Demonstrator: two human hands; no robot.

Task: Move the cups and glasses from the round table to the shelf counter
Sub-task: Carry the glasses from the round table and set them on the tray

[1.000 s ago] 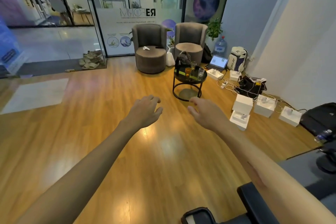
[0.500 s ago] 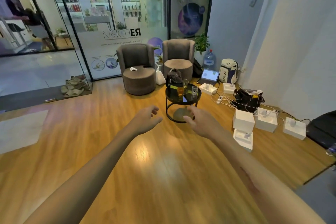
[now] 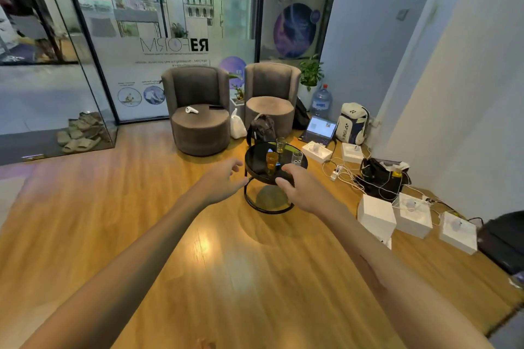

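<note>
A small round black table stands ahead on the wooden floor. On it are an amber glass near the front, a clear glass at the back and another clear glass at the right. Both arms reach forward, still short of the table. My left hand is held out to the table's left, fingers loosely spread and empty. My right hand overlaps the table's front edge in the view, fingers relaxed and holding nothing. No shelf counter is in sight.
Two brown armchairs stand behind the table before a glass wall. A dark bag leans by the table. White boxes, cables, a laptop and a backpack line the right wall. Sandals lie at left.
The view has come closer to the round table, which now looks larger. Both hands stay stretched forward and empty, now nearer the table's front edge.
</note>
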